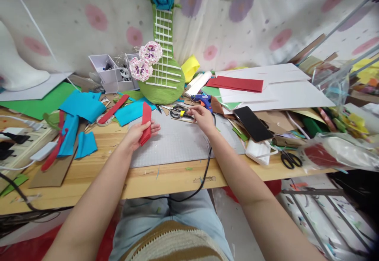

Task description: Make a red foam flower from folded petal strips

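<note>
My left hand (pixel 139 134) is closed on a folded strip of red paper (pixel 146 119), pinned under the thumb, with the other fingers stretched out behind it. It hovers over the left part of a grey cutting mat (pixel 171 146). My right hand (pixel 202 118) is at the mat's far side, fingers bent and fingertips close together. Whatever they may pinch is too small to make out. Just left of those fingertips lie scissors with black and yellow handles (pixel 177 114). A blue hot glue gun (pixel 202 100) lies right behind the hand.
A green guitar-shaped craft (pixel 162 89) with paper flowers leans at the back. Blue paper pieces (pixel 84 105) and a power strip (pixel 26 146) are left. At right are a phone (pixel 252 123), black scissors (pixel 291 159) and white boards (pixel 296 93). A black cable (pixel 206 170) crosses the table edge.
</note>
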A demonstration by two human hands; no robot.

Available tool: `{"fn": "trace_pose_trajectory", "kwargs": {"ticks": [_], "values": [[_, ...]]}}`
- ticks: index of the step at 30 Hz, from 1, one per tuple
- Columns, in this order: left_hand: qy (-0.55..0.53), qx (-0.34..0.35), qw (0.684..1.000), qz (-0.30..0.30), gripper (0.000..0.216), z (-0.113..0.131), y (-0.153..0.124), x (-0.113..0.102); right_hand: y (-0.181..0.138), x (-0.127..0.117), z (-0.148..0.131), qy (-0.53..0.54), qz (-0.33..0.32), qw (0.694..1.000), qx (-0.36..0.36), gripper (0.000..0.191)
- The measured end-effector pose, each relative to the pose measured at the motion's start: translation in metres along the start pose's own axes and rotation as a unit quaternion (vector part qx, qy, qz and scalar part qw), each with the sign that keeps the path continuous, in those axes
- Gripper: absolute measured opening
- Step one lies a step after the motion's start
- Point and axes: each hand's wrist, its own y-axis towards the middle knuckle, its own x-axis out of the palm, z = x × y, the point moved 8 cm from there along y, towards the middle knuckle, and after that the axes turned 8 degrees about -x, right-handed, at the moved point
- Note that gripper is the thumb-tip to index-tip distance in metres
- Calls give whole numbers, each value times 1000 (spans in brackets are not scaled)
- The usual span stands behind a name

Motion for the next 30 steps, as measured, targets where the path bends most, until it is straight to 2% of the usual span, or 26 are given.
{"fn": "trace_pose_trajectory", "kwargs": {"ticks": [3, 7, 10, 14, 19, 24, 30], "values": [[-5, 10, 1000, -3, 13, 2, 0, 1, 0, -11, -10, -158, 10, 985, -62, 21], [-11, 20, 1000, 9, 15, 4, -1, 0, 5, -14, -19, -392, -30, 911, -122, 24], [-9, 16, 1000, -3, 15, 3, 0, 3, 10, -9, -12, -458, -85, 876, -125, 31], [2, 9, 1000, -10, 15, 1, 3, 3, 13, -1, -5, -487, -132, 856, -111, 41], [-6, 1, 1000, -9, 18, -2, 6, 2, 10, 2, -8, -492, -110, 860, -82, 42], [-13, -1, 1000, 3, 19, -1, 1, 2, 4, -1, -16, -462, -62, 878, -105, 41], [-18, 6, 1000, 9, 19, 2, 8, 6, -5, -7, -11, -438, -38, 889, -125, 37]]}}
